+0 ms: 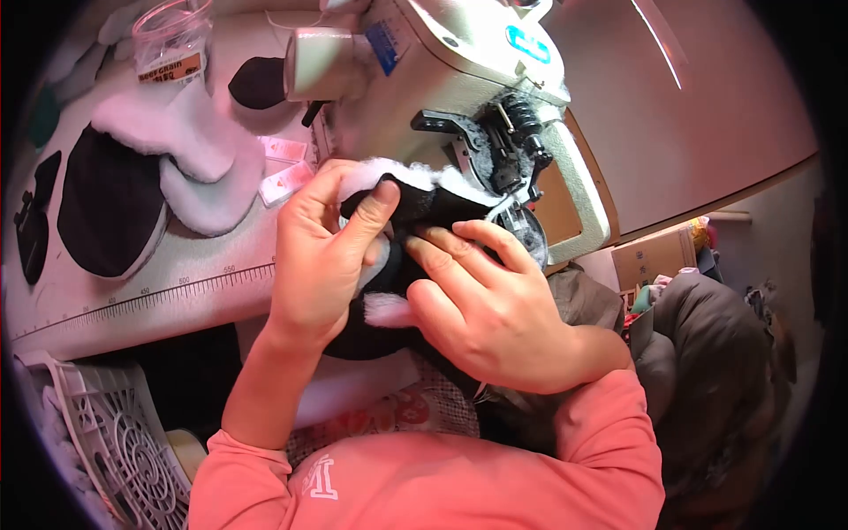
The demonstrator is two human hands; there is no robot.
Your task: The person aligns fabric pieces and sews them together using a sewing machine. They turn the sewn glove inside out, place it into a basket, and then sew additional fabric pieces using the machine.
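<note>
fabric [420, 205], black on one face and fluffy white on the other, is held up just in front of the sewing machine [415, 88], its right end next to the machine's dark metal foot parts [508, 141]; whether they touch, i cannot tell. the left hand [309, 252] pinches it, thumb laid over the black face and fingers behind. the right hand [490, 305] is bent, its fingertips set against the black side; its thumb is hidden, so i cannot tell whether it pinches too. a white tuft [389, 310] sticks out beside that hand's knuckles, nearer the person than the machine.

on the counter [203, 256], left of the machine, lie a black oval piece [110, 208] and white fluffy pieces [212, 177], with pink-and-white packets [284, 184] closer to the machine. a clear jar [172, 40] with an orange label stands farther back on that side. a small black piece [256, 84] rests just beside the machine's round end. to the machine's right, lower than the counter, are a cardboard box [655, 258] and bulky grey cloth [711, 353].
</note>
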